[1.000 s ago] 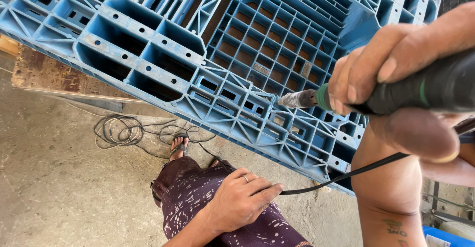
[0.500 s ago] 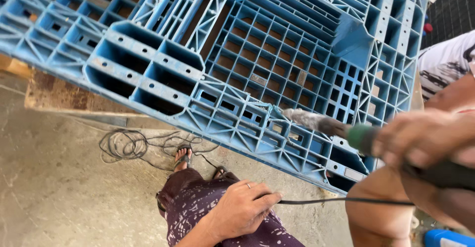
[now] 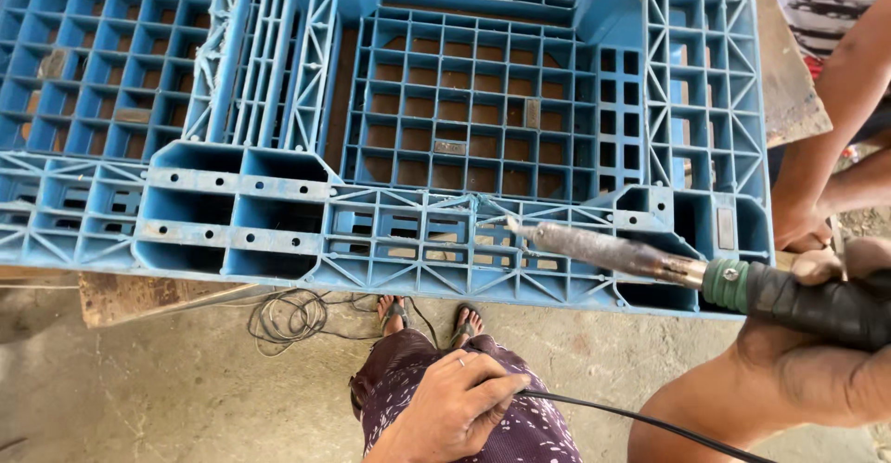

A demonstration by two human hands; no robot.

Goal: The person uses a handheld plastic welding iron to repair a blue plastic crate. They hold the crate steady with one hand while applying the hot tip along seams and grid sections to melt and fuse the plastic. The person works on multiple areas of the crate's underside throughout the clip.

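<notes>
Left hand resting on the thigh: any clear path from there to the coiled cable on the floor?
Probably yes. The left hand lies on the patterned trousers; the coiled cable lies on bare concrete floor ahead-left, with nothing between, though under the blue pallet edge.

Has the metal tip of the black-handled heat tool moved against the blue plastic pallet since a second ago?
Yes. The tool's metal tip has moved leftward along the blue plastic pallet near its front edge ribs.

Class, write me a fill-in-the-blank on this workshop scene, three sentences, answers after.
1. The right hand grips a black-handled heat tool whose metal tip touches the ____ plastic pallet.
2. The left hand rests on the person's ____, over patterned cloth.
3. A coil of cable lies on the concrete ____ below the pallet.

Answers: blue; thigh; floor
</notes>
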